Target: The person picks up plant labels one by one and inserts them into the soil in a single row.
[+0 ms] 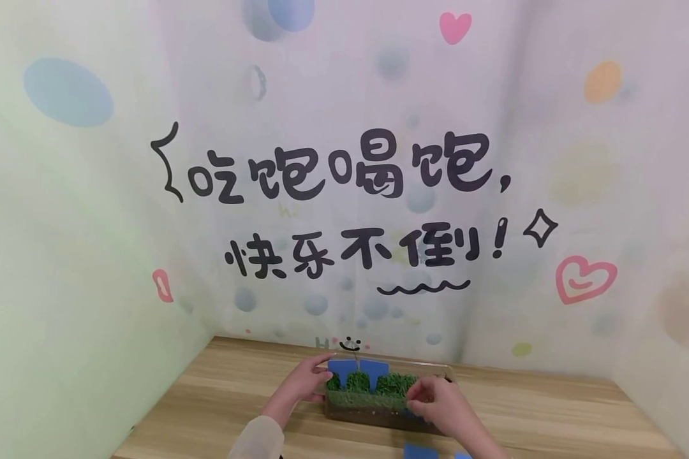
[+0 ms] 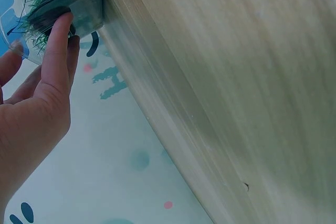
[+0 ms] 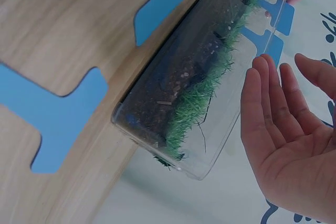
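Note:
A long clear plastic box on the table holds dark soil and green grass. Two blue T-shaped plant labels stand upright in the grass toward the left end. My left hand is at that left end, its straight fingers against the end wall and the thumb by the rim. Near the right part of the box, my right hand has its fingers extended beside the upper edge and the thumb apart. Nothing shows between its fingers. Thin dark strands rise from the grass.
More blue T-shaped labels lie flat on the wooden table in front of the box. Directly behind it hangs a pale printed cloth backdrop, which also encloses the table on the left and right.

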`<state>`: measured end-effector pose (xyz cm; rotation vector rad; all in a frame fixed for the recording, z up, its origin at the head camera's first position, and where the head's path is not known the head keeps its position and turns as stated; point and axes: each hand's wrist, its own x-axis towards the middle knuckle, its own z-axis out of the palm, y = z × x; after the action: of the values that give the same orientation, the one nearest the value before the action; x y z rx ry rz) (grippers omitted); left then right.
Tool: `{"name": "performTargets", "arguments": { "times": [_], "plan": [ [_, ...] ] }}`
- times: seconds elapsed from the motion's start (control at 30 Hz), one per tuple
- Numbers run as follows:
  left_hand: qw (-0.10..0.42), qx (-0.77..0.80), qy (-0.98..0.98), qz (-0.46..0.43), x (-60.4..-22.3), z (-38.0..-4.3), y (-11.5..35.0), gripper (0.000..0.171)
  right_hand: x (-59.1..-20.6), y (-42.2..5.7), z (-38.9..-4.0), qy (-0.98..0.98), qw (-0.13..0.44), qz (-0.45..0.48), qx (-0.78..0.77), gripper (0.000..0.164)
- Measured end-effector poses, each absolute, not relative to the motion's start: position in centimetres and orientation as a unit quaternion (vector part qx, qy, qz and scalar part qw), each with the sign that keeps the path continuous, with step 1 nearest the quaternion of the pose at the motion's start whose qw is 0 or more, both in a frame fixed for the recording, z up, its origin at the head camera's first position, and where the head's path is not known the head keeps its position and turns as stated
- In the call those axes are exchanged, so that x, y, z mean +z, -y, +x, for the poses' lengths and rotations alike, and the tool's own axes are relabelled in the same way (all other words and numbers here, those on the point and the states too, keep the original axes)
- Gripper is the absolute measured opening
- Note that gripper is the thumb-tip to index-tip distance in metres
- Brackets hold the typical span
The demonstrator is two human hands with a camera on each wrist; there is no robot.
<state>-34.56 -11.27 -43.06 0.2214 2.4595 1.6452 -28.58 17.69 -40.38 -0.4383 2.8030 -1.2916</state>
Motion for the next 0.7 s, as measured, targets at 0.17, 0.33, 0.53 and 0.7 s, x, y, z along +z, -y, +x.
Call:
{"name": "performTargets", "arguments": {
  "times": [0.17, 0.33, 0.53, 0.7],
  "plan": [
    [0.087, 0.554, -0.825, 0.075, -43.1, -34.6, 11.3, 0.054, -40.7, -17.9, -28.3, -0.899, 0.022, -0.138, -0.414, 0.009],
    [0.086, 0.552, -0.826, 0.075, -43.2, -34.6, 11.2, 0.054, -41.0, -18.1, -28.2, -0.903, 0.044, -0.126, -0.408, 0.008],
    [0.086, 0.551, -0.827, 0.072, -43.2, -34.6, 11.2, 0.054, -41.6, -18.5, -28.2, -0.903, 0.056, -0.136, -0.404, 0.008],
    [0.087, 0.553, -0.826, 0.072, -43.1, -34.6, 11.2, 0.054, -41.9, -18.8, -28.1, -0.898, 0.074, -0.139, -0.412, 0.007]
  ]
}}
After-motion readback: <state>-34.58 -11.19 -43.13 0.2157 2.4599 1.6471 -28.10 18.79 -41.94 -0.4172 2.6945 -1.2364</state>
